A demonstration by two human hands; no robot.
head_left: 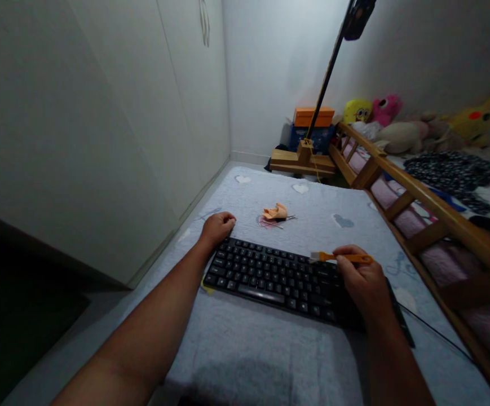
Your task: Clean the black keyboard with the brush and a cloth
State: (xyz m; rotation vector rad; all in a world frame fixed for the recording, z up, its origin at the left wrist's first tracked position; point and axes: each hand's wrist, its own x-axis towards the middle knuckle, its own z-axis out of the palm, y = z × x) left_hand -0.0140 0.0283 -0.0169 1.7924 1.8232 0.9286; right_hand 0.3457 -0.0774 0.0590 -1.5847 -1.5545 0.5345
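A black keyboard (265,276) lies on a pale blue cloth with heart patterns. My right hand (361,276) pinches the orange handle of a small brush (327,257) above the keyboard's right half. The brush's pale bristles point left, over the far rows of keys; whether they touch the keys I cannot tell. My left hand (218,227) rests at the keyboard's far left corner with its fingers curled, and no object shows in it. Beyond the keyboard sits a crumpled orange cloth-like piece (276,212) with several thin metal tools (285,219) beside it.
A white wardrobe (143,124) stands along the left side. A wooden rail (409,197) runs along the right, with plush toys (386,110) behind it. At the back, a black pole (331,67) rises from a wooden base (304,160). The keyboard's cable (435,330) trails right.
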